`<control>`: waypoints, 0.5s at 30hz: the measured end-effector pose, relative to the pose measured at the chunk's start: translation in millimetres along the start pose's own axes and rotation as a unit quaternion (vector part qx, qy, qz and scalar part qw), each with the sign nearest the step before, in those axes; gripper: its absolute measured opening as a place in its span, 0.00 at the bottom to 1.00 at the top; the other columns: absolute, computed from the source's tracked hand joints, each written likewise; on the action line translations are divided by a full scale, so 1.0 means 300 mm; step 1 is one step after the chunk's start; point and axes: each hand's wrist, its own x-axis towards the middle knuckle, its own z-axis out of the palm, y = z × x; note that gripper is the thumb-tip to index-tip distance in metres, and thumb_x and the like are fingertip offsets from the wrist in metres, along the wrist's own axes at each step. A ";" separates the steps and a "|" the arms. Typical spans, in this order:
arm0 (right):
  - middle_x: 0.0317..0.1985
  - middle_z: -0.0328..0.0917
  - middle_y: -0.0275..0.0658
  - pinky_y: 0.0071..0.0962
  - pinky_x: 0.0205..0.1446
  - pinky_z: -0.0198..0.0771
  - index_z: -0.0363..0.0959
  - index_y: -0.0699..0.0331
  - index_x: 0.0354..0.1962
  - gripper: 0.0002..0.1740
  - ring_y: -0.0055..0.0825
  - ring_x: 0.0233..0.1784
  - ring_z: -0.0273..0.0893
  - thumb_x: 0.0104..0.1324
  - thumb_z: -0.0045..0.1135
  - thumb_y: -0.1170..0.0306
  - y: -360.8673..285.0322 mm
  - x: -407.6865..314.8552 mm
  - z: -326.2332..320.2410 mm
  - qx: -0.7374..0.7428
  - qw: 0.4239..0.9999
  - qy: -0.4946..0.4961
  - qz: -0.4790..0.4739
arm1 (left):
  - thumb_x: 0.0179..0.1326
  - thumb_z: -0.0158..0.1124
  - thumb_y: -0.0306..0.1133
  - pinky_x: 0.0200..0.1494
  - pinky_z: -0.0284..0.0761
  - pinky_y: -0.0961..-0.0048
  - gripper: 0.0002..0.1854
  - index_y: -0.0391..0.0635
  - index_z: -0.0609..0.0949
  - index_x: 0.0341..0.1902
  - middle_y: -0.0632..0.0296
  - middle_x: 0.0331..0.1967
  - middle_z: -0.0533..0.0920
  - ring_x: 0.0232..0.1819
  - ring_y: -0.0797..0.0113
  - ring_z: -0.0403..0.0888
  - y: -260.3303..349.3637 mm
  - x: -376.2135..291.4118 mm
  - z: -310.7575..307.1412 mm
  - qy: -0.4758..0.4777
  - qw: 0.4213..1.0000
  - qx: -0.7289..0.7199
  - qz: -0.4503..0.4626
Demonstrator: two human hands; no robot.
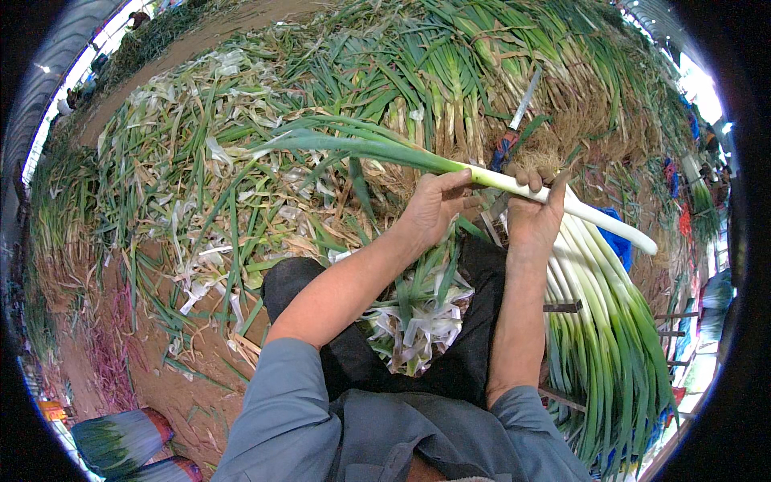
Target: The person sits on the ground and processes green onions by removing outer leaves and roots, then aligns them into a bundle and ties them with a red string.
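Observation:
A long Welsh onion [602, 222] with a bare white shank and green leaves lies slantwise in front of me. My right hand [536, 202] grips its white shank from below, fingers and thumb on either side. My left hand [443, 202] is just under the stalk where white turns green. Its thumb is against the stalk, and a gap shows between thumb and fingers. Past my right hand, a knife [526, 102] with a wrapped handle points upward among roots. Right of my forearm, peeled Welsh onions [593, 289] rest side by side on a low rack.
Unpeeled, root-bearing onions [452, 114] lie in bundles ahead. Stripped leaves and skins [199, 150] cover the ground leftward, and more peelings [418, 328] lie between my knees. Tied bundles [123, 440] stand lower left. Rack bars [563, 307] jut at right. A person [138, 21] is far off.

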 end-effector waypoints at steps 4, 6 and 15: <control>0.34 0.77 0.40 0.54 0.70 0.71 0.78 0.68 0.47 0.16 0.40 0.47 0.77 0.79 0.58 0.60 -0.002 0.033 -0.040 -0.035 0.997 0.061 -0.034 | 0.78 0.60 0.35 0.61 0.82 0.52 0.15 0.36 0.79 0.59 0.54 0.53 0.85 0.59 0.56 0.84 -0.014 0.008 -0.012 -0.001 1.000 0.014 -0.005; 0.48 0.84 0.50 0.54 0.71 0.73 0.78 0.69 0.51 0.16 0.45 0.58 0.81 0.79 0.57 0.62 -0.017 0.036 -0.056 -0.046 0.997 0.057 -0.017 | 0.79 0.59 0.36 0.60 0.82 0.53 0.16 0.36 0.78 0.60 0.54 0.54 0.86 0.60 0.54 0.85 -0.021 0.011 -0.015 -0.002 1.000 0.004 0.001; 0.53 0.83 0.47 0.60 0.72 0.71 0.76 0.70 0.55 0.21 0.46 0.62 0.81 0.79 0.61 0.59 -0.007 0.014 -0.048 -0.175 0.984 -0.007 -0.034 | 0.81 0.56 0.41 0.54 0.84 0.56 0.17 0.43 0.76 0.64 0.52 0.53 0.85 0.53 0.53 0.88 0.020 0.043 -0.039 0.000 0.998 -0.006 0.061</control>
